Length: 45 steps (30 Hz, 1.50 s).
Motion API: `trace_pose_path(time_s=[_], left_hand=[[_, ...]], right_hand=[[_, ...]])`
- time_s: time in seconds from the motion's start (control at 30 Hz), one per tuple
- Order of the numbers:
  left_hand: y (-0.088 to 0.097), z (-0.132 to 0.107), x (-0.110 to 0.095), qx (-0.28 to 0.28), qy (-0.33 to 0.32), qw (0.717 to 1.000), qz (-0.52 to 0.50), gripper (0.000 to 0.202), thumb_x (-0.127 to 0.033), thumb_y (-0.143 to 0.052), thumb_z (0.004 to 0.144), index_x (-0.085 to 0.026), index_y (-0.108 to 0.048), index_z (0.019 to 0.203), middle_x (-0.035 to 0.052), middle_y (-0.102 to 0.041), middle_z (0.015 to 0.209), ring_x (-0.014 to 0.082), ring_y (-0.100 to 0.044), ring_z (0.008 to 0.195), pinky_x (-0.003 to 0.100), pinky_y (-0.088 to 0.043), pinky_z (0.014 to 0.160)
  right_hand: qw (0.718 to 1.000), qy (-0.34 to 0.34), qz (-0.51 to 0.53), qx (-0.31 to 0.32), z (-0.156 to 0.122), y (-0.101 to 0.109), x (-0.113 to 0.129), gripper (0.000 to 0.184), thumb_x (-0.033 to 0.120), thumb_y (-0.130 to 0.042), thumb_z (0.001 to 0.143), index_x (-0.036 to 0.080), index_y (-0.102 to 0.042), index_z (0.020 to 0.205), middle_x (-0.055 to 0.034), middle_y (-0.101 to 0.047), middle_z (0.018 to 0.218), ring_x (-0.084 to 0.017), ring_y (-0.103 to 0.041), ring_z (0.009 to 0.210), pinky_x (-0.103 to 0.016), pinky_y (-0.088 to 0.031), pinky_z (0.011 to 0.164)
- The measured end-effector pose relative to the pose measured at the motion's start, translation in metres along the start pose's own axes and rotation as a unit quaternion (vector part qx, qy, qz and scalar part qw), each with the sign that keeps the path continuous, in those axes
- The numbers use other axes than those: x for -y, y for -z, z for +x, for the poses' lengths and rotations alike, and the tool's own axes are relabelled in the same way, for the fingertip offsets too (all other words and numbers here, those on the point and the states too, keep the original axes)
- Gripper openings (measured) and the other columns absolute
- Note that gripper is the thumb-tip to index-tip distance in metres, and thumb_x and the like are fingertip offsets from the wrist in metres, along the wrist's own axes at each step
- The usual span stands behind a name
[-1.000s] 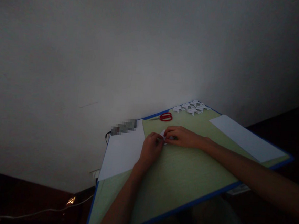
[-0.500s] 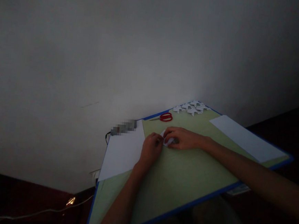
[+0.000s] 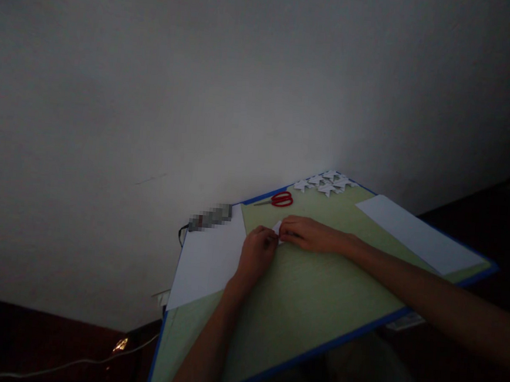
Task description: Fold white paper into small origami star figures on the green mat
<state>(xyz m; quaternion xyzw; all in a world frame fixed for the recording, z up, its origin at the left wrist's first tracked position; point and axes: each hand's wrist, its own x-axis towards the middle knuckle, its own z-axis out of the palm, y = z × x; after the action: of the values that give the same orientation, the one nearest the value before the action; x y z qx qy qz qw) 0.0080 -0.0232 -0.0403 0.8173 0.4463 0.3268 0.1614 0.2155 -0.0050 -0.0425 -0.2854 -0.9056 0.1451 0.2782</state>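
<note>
Over the middle of the green table [image 3: 299, 300], a small piece of white paper [image 3: 278, 227] is pinched between both hands, mostly hidden by the fingers. My left hand [image 3: 258, 250] is closed on its left side. From the right, my right hand [image 3: 307, 233] grips it with fingertips pressed together. Behind the hands lie scissors [image 3: 281, 199] with red handles, blades pointing left. Several folded white paper stars [image 3: 330, 183] are grouped at the table's far corner.
A white sheet [image 3: 207, 264] covers the left part of the table, with a blurred-out object [image 3: 211, 217] at its back edge. Another white sheet [image 3: 419, 234] lies along the right side. A grey wall [image 3: 245, 96] rises behind the table's blue edge.
My right hand's fingers have closed together around the paper, so less of it shows now. My left hand has kept its place. The view has shifted very slightly.
</note>
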Motion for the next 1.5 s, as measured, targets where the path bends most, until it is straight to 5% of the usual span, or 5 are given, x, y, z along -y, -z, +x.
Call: trace_pose_path(time_s=[0.57, 1.0, 1.13, 1.23, 1.5], left_hand=[[-0.001, -0.001, -0.001, -0.011, -0.01, 0.999, 0.028, 0.019, -0.006, -0.057, 0.085, -0.017, -0.072, 0.087, 0.0061, -0.071, 0.092, 0.0167, -0.066, 0.081, 0.03, -0.051, 0.08], [0.001, -0.001, -0.001, -0.002, 0.017, 1.0, 0.008, 0.009, -0.018, -0.061, 0.088, -0.018, -0.07, 0.09, 0.0047, -0.069, 0.089, 0.0147, -0.063, 0.074, 0.027, -0.05, 0.071], [0.003, -0.002, 0.002, -0.004, 0.022, 1.0, 0.007, 0.008, -0.015, -0.06, 0.087, -0.017, -0.069, 0.087, 0.0045, -0.069, 0.087, 0.0146, -0.063, 0.073, 0.027, -0.05, 0.07], [0.003, -0.003, 0.003, -0.007, 0.037, 0.999, 0.007, 0.008, -0.015, -0.06, 0.087, -0.017, -0.068, 0.087, 0.0044, -0.07, 0.085, 0.0151, -0.063, 0.074, 0.028, -0.05, 0.07], [0.0, -0.002, 0.001, -0.023, 0.046, 0.998, 0.025, 0.008, -0.013, -0.061, 0.084, -0.016, -0.068, 0.087, 0.0057, -0.072, 0.087, 0.0166, -0.065, 0.077, 0.029, -0.05, 0.073]], right_hand=[[0.999, -0.034, -0.006, -0.02, 0.005, -0.006, -0.004, 0.021, 0.028, -0.052, 0.101, 0.015, -0.067, 0.096, -0.0082, -0.066, 0.093, -0.021, -0.06, 0.091, -0.032, -0.045, 0.084], [0.999, -0.039, 0.026, -0.027, 0.007, -0.008, -0.004, 0.024, 0.029, -0.052, 0.1, 0.014, -0.071, 0.097, -0.0085, -0.07, 0.094, -0.019, -0.064, 0.089, -0.031, -0.048, 0.084], [0.998, -0.043, 0.045, -0.006, 0.004, 0.003, -0.004, 0.018, 0.016, -0.057, 0.092, 0.014, -0.073, 0.101, -0.0077, -0.071, 0.091, -0.017, -0.064, 0.081, -0.029, -0.049, 0.076], [0.998, -0.052, 0.044, 0.004, 0.0, 0.013, -0.006, 0.032, 0.002, -0.061, 0.075, 0.013, -0.072, 0.102, -0.0076, -0.07, 0.095, -0.017, -0.065, 0.081, -0.027, -0.049, 0.074], [0.998, -0.056, 0.018, 0.019, -0.005, 0.02, -0.008, 0.014, 0.009, -0.068, 0.072, 0.014, -0.072, 0.085, -0.0044, -0.066, 0.086, -0.014, -0.062, 0.072, -0.025, -0.048, 0.068]])
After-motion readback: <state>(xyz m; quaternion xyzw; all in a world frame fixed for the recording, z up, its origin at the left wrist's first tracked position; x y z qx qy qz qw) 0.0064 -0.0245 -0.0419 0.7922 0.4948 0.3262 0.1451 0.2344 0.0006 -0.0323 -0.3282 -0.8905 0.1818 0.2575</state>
